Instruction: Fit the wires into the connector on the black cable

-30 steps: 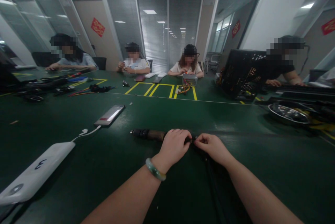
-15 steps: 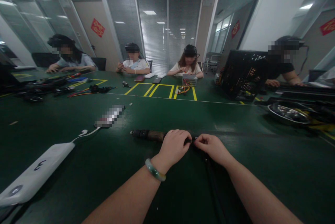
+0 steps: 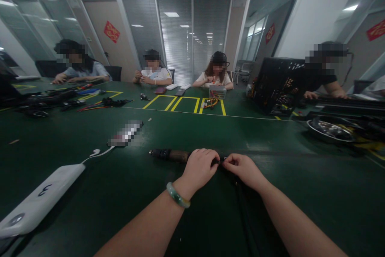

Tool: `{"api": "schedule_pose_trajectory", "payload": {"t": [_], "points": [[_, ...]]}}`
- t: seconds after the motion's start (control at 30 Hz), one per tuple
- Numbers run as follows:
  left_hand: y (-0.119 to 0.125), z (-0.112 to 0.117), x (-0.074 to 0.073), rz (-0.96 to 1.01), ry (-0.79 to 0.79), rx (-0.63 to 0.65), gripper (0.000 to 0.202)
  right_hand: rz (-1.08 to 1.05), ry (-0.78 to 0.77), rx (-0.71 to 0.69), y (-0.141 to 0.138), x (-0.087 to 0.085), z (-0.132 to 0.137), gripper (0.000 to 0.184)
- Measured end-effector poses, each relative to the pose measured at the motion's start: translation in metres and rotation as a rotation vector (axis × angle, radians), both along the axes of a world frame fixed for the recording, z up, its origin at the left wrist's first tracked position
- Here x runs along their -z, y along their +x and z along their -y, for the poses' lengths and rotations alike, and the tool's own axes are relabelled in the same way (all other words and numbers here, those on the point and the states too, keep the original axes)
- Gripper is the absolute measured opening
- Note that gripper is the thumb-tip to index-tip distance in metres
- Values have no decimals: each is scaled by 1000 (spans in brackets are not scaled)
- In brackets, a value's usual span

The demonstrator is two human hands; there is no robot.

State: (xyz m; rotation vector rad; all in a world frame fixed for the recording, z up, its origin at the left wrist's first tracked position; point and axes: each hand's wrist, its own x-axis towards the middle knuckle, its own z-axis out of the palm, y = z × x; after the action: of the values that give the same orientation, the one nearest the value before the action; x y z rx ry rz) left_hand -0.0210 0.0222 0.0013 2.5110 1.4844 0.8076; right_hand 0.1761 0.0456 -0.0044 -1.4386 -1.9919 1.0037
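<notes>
A long rod-shaped item [image 3: 179, 156] with a brown grip, a black section and a small metal tip lies across the green table, its tip to the left. My left hand [image 3: 201, 165], with a green bangle on the wrist, is closed over its right part, fingers curled down. Close beside it, the thumb and fingers of my right hand [image 3: 242, 168] pinch at a small dark piece between the hands, too small to make out. A long black strip or tube [image 3: 245, 213] runs from below my right hand toward me.
On the left lie a white power bank [image 3: 45, 197] with a white cable and a blurred phone-like device [image 3: 126, 133]. Black cables [image 3: 111, 102], a black computer case [image 3: 276, 84] and a metal bowl [image 3: 331, 130] stand farther off. Several people sit across the table [image 3: 99, 193].
Both hands keep nearly the same place and grip. The right fingertips have shifted very slightly left, closer to the left hand.
</notes>
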Motion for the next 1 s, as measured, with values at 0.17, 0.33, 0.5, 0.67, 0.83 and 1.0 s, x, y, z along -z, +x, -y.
{"api": "schedule_pose_trajectory", "payload": {"t": [0.17,0.33,0.5,0.67,0.83,1.0], "points": [[1,0,-1,-16,9,16,12,0,23,-4,1,3,-1,20],[2,0,-1,-3,2,1,15,-10,-7,-4,0,2,-1,21],[1,1,-2,-3,-6,-10,13,-9,-16,-1,1,5,-2,22],[1,1,-4,-14,-14,19,10,-14,-26,-5,2,6,-2,21],[1,1,-2,-5,-14,-1,15,-13,-32,-1,1,1,0,21],[1,0,-2,-13,-27,-4,14,-15,-38,-4,1,1,0,23]]}}
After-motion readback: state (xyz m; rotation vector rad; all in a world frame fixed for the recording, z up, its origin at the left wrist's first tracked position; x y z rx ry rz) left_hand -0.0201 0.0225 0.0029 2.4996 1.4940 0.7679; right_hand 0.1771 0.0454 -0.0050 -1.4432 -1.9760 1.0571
